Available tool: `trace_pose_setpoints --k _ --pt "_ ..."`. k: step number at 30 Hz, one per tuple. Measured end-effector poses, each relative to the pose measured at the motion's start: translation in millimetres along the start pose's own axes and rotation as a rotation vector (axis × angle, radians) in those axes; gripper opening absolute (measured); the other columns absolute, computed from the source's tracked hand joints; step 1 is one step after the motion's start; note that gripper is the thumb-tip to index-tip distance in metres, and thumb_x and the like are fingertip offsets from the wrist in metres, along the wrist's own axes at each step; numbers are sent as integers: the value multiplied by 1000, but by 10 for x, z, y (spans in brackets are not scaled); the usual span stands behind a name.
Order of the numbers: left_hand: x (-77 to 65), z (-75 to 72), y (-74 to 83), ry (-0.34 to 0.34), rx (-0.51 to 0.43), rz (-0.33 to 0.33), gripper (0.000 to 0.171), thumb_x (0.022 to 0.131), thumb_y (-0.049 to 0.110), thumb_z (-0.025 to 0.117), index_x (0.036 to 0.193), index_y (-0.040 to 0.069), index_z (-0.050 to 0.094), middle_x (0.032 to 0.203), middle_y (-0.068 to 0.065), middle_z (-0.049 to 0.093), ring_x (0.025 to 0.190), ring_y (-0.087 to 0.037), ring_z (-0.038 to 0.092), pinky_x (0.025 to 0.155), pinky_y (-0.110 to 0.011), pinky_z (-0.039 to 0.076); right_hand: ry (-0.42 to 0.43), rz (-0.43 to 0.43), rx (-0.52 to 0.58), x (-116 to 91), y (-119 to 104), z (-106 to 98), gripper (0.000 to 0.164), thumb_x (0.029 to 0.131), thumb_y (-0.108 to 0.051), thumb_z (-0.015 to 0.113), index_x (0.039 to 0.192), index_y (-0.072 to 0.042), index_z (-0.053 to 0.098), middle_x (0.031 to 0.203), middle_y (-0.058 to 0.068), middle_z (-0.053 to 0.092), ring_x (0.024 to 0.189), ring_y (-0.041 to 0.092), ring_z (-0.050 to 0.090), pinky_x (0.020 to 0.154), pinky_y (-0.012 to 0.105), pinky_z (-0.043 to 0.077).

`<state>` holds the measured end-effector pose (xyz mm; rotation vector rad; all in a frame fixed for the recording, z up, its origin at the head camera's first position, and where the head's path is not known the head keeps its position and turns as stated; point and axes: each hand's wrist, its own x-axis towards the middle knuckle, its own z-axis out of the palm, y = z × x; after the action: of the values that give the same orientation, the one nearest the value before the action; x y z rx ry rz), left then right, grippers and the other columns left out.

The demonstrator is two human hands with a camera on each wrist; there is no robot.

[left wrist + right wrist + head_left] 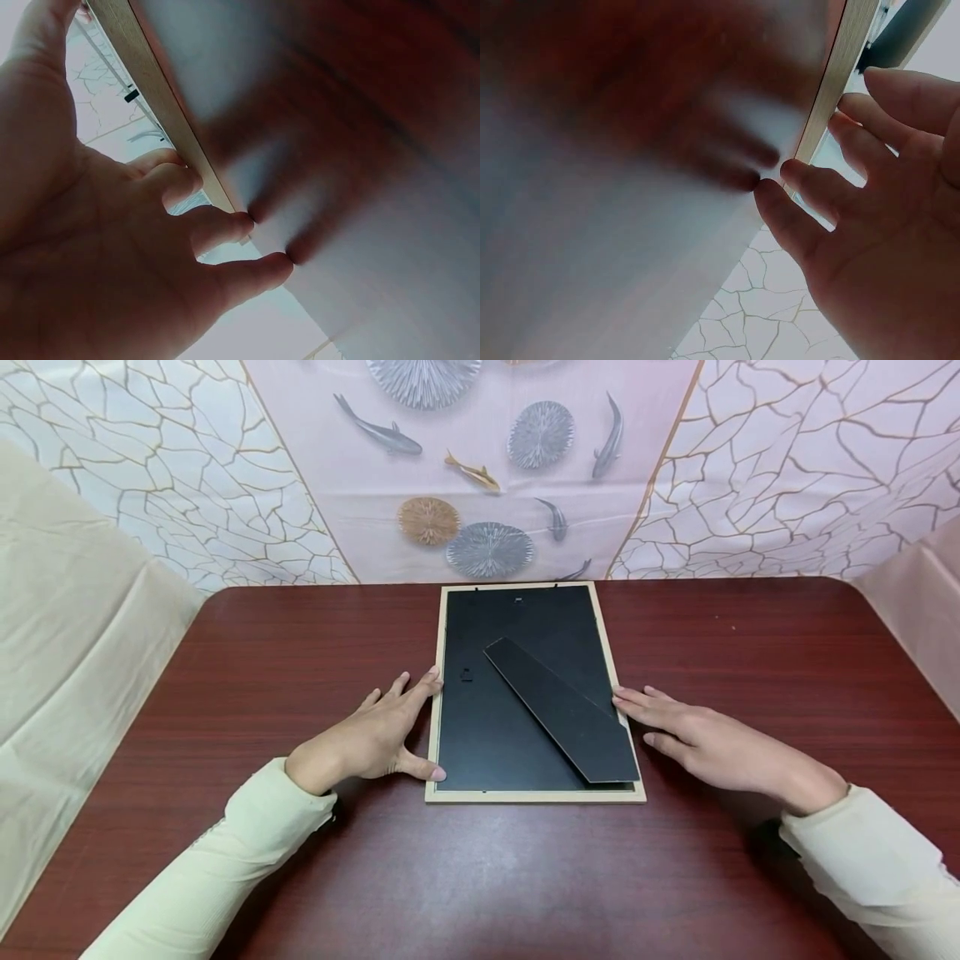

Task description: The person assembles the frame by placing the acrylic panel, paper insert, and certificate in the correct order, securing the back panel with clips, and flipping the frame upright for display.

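Pale sleeves (210,860) flanked the near end of a picture frame (536,797), which lay back side up on the table (480,877). At the frame's left edge, the left hand (367,735) had its fingers spread wide — tips against the edge, thumb on the near-left corner. At its right edge, the right hand (697,739) kept its fingers nearly straight and narrowly spaced, touching the border. Across the frame's black backing (487,743) slanted a black stand (562,718) — wider end at the near-right corner. Beyond the frame rose a patterned backdrop (487,485).
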<state>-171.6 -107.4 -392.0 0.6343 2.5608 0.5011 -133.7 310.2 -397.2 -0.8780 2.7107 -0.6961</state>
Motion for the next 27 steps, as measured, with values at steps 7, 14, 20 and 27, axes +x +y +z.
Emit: trace_pose_setpoints --k 7,14,20,27 --pt "14 3 5 0 17 -1 128 78 49 91 170 14 8 178 -4 15 164 -42 6 127 -71 9 32 -162 -33 -163 100 64 59 97 1 67 153 -11 54 166 5 45 161 15 25 114 -2 10" --pt "4 -9 5 1 17 -3 129 78 49 91 169 14 8 177 -4 17 164 -42 5 127 -71 9 24 -267 -5 -312 141 95 67 92 5 70 152 -22 58 162 -11 46 155 -13 13 116 0 14" --pt "2 -11 4 -8 3 -1 131 78 49 91 170 14 4 175 -3 24 164 -43 4 127 -71 7 2 -243 53 -269 191 48 63 96 2 68 153 -22 56 162 -15 44 155 -13 13 115 -1 15" --pt "-2 -22 20 -13 3 -11 131 78 47 92 170 14 5 176 -1 21 165 -37 4 128 -68 6 15 -193 38 -59 225 -46 59 98 -2 68 154 -17 55 161 2 50 160 8 23 115 -1 14"
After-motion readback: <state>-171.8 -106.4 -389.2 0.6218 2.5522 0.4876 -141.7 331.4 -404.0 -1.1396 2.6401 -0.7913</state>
